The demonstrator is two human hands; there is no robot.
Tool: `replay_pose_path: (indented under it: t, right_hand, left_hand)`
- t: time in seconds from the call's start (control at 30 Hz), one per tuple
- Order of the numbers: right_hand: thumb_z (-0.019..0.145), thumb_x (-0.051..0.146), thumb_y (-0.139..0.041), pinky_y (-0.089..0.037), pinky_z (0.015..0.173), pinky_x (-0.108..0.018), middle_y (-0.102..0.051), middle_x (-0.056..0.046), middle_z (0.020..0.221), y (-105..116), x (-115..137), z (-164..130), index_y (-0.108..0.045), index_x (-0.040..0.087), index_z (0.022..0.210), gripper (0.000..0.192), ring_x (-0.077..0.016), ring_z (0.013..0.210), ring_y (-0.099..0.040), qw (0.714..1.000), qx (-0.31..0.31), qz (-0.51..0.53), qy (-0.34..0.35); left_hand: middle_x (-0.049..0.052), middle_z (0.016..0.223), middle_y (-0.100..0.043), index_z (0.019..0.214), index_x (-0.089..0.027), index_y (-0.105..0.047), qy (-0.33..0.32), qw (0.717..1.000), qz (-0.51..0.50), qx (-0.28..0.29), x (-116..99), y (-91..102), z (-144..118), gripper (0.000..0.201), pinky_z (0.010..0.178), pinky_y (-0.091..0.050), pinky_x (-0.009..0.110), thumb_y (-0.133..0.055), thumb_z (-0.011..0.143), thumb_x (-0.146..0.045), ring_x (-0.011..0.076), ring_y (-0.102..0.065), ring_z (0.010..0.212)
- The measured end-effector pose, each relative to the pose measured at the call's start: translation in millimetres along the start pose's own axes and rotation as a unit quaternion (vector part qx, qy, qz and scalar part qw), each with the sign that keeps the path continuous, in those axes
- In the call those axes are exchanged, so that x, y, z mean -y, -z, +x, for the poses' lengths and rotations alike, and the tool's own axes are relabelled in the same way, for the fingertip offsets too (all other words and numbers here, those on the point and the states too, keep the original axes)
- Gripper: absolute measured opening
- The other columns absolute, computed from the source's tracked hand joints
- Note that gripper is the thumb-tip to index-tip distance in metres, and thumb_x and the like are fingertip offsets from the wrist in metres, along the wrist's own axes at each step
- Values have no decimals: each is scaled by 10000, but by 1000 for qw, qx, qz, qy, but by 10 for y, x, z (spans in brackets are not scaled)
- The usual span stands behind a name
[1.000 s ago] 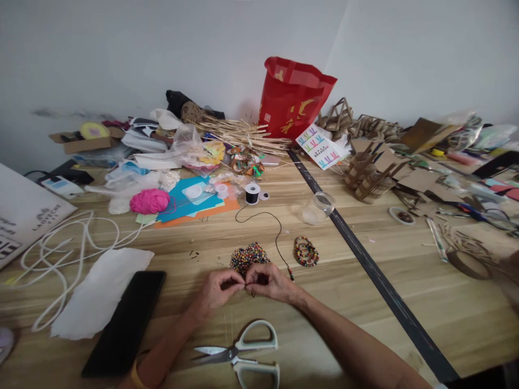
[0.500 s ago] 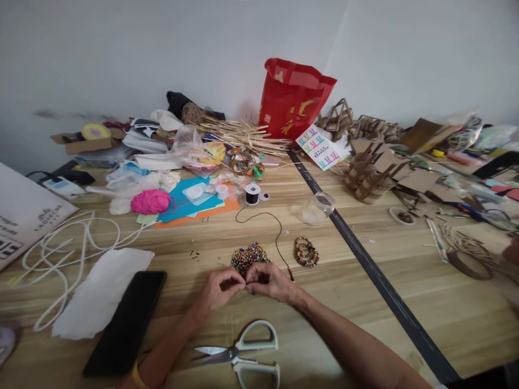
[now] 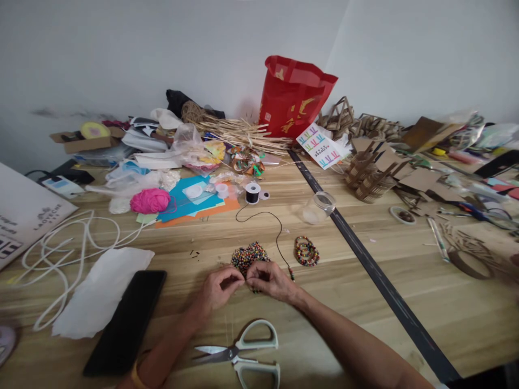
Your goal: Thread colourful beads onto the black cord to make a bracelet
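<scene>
My left hand (image 3: 218,292) and my right hand (image 3: 271,281) meet fingertip to fingertip low in the middle of the wooden table (image 3: 365,302). Both pinch the end of a thin black cord (image 3: 279,237), which carries a few beads near my right hand and runs back to a black spool (image 3: 252,193). Whether a bead sits between the fingertips is too small to tell. Just beyond my fingers lies a heap of small coloured beads (image 3: 247,255). A finished coil of beaded bracelets (image 3: 306,251) rests to its right.
White-handled scissors (image 3: 243,354) lie near the front edge. A black phone (image 3: 125,321), white paper (image 3: 101,292) and white cord loops (image 3: 60,254) are at the left. A clear jar (image 3: 318,208), red bag (image 3: 294,97), pink yarn (image 3: 150,201) and cardboard pieces (image 3: 373,173) crowd the back.
Hardly anything: my fingertips shift slightly against each other on the cord, and the view has moved a touch.
</scene>
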State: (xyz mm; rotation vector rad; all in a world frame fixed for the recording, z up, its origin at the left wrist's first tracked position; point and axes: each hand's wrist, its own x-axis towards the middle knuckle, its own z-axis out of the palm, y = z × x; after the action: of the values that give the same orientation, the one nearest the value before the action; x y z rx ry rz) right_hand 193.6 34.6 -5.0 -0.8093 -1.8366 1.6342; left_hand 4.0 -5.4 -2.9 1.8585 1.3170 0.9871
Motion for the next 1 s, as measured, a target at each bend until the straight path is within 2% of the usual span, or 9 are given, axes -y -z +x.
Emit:
replay_pose_path:
  t: [0.2, 0.33, 0.53, 0.7, 1.0]
  right_hand:
    - [800, 443, -624, -328, 480, -193, -486, 32, 587, -1, -44, 23, -548, 147, 736, 312, -74, 496, -406, 997, -52, 49, -4]
    - [792, 447, -625, -320, 470, -186, -481, 35, 581, 7, -75, 36, -539, 154, 729, 312, -71, 491, -403, 996, -59, 59, -13]
    - [790, 447, -621, -314, 467, -183, -470, 43, 571, 12, -77, 31, -536, 154, 727, 312, -63, 482, -391, 996, -59, 59, -16]
    - [791, 444, -622, -314, 472, -182, -466, 43, 578, 15, -86, 32, -534, 155, 727, 309, -66, 494, -393, 997, -58, 51, -13]
    - [786, 453, -622, -315, 472, -191, -476, 35, 589, 6, -50, 37, -526, 158, 721, 318, -70, 499, -394, 997, -56, 47, -12]
  left_hand:
    - [20, 698, -687, 703, -170, -664, 18, 999, 8, -44, 50, 37, 0, 102, 645, -502, 235, -589, 773, -171, 148, -621, 649]
    - [19, 680, -672, 698, -164, -653, 3, 998, 25, -61, 89, 29, 3, 107, 612, -494, 228, -584, 778, -148, 144, -609, 628]
    - [31, 702, -665, 714, -160, -646, -71, 991, 113, -18, 97, 21, -22, 121, 645, -488, 254, -582, 785, -86, 157, -615, 671]
    - [40, 739, -671, 748, -160, -653, -113, 971, 210, 19, 104, 33, -33, 100, 687, -489, 290, -601, 803, -95, 176, -624, 715]
    - [39, 764, -669, 782, -181, -659, -113, 961, 253, 16, 124, 39, 5, 120, 697, -480, 299, -569, 847, -136, 180, -611, 740]
